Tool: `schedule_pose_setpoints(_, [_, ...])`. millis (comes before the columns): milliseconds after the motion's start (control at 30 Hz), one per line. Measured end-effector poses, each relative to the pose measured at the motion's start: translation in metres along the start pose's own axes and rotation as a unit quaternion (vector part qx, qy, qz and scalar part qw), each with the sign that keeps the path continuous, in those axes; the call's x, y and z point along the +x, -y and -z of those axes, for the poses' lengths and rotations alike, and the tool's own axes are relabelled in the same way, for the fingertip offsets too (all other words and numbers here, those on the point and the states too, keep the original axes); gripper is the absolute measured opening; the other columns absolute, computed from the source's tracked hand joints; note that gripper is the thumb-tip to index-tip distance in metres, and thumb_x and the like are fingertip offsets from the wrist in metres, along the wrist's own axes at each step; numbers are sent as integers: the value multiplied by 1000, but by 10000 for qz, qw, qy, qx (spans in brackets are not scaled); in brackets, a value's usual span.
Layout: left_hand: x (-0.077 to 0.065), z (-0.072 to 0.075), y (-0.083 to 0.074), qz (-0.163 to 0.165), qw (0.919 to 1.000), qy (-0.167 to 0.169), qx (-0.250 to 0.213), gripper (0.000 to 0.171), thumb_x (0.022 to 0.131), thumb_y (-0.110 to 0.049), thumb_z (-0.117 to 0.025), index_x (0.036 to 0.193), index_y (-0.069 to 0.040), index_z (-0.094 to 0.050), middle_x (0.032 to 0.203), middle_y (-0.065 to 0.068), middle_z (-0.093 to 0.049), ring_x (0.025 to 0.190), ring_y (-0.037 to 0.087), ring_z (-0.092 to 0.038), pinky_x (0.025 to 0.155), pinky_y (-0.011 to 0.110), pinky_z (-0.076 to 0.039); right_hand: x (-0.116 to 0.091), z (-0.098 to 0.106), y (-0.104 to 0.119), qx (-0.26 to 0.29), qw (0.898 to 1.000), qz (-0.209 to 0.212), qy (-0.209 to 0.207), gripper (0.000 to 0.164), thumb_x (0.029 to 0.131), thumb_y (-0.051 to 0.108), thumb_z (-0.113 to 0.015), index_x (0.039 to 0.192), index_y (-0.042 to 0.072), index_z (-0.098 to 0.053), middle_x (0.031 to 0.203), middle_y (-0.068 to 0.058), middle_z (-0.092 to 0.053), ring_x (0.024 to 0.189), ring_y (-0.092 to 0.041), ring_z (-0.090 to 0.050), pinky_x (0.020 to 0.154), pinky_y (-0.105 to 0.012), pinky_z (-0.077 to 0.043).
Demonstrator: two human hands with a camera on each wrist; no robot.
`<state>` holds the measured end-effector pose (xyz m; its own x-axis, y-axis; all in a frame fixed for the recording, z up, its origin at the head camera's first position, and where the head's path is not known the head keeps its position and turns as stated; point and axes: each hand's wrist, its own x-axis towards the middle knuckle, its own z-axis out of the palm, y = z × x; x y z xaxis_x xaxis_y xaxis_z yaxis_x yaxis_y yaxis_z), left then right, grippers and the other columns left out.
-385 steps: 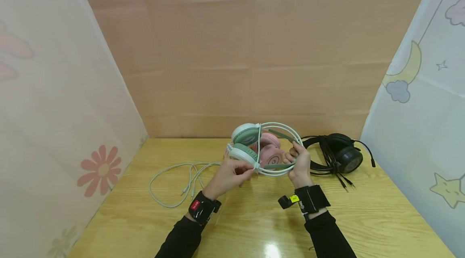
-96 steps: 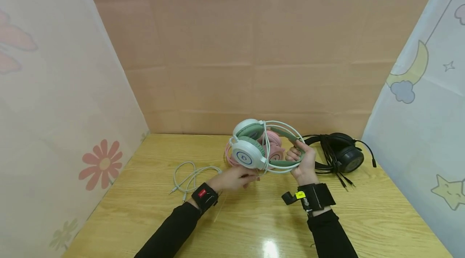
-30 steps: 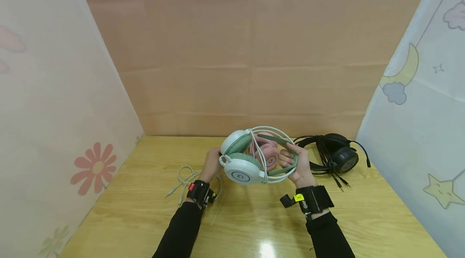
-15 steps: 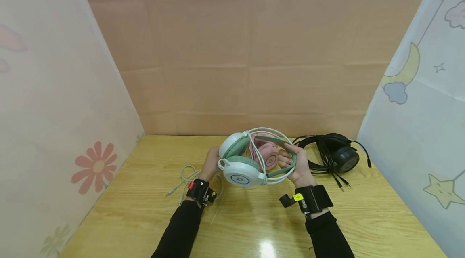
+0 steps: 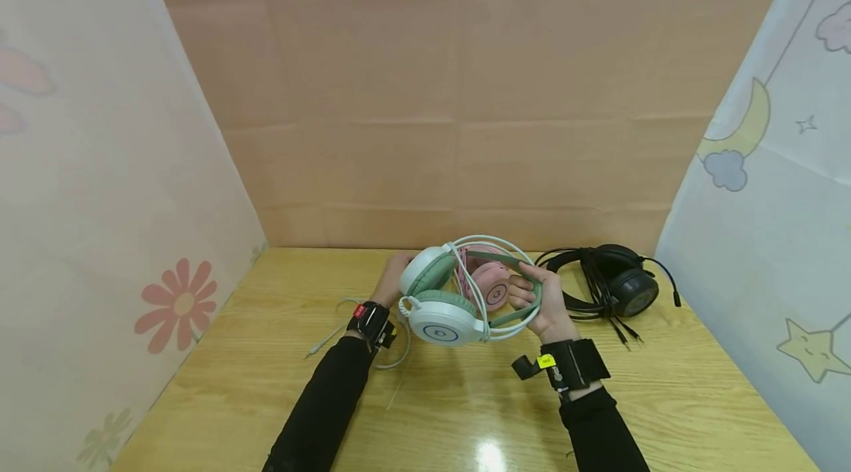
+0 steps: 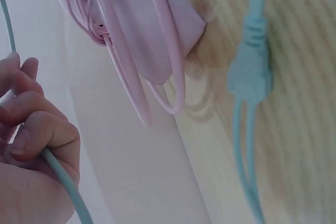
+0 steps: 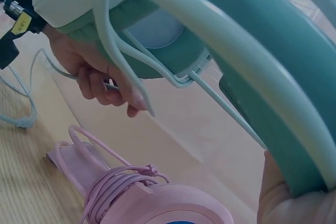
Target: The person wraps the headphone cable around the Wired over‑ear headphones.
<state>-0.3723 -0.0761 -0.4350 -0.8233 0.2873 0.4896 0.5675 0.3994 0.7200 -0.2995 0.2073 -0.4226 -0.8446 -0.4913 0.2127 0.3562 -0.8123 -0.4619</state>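
White and green headphones [image 5: 442, 323] are held above the table by my right hand [image 5: 550, 306], whose fingers curl round the headband [image 5: 512, 315]. Pale cable strands [image 5: 473, 284] wrap round the band close to the ear cups. My left hand [image 5: 391, 281] is partly hidden behind the far ear cup in the head view. The left wrist view shows this hand's curled fingers gripping the pale headphone cable [image 6: 68, 184]. Slack cable [image 5: 401, 363] trails on the table under the left wrist, with a Y-shaped splitter [image 6: 251, 72] and a plug [image 5: 312, 351].
Pink headphones [image 5: 492, 286] with a bundled cord lie just behind the white pair. Black headphones [image 5: 628, 287] with a wrapped cable and a microphone boom sit at the right. A brown paper backdrop [image 5: 425, 125] rises at the table's [image 5: 253, 413] far edge.
More cable now wraps the headband and less slack lies on the table. My left hand has gone from before the near ear cup to behind the far one; lately it moved slightly farther back.
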Motion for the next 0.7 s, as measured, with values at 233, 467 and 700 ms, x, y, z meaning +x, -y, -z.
schedule_pose_setpoints(233, [13,2,-3,-175,9985,514,-106,19,94,-10,-60,97,3,-73,86,15,-71,72,7,-56,68,23,-48,0,1,-1,-99,9998,-112,118,32,108,19,-17,97,11,-45,74,5,-3,55,-8,-4,51,-22,-12])
schedule_pose_setpoints(467, [23,10,-18,121,9923,1045,-652,19,96,-11,-61,106,3,-69,101,17,-69,91,18,-63,82,32,-51,1,2,2,-207,9996,-171,86,32,108,19,-17,86,14,-40,73,5,-4,54,-8,-4,50,-21,-12])
schedule_pose_setpoints(700, [36,10,-15,523,9978,401,-103,21,91,-31,-70,83,-12,-75,74,2,-65,64,14,-50,57,24,-40,1,3,1,-283,9993,-227,37,35,107,18,-16,82,14,-40,74,4,-2,55,-8,-4,50,-22,-12])
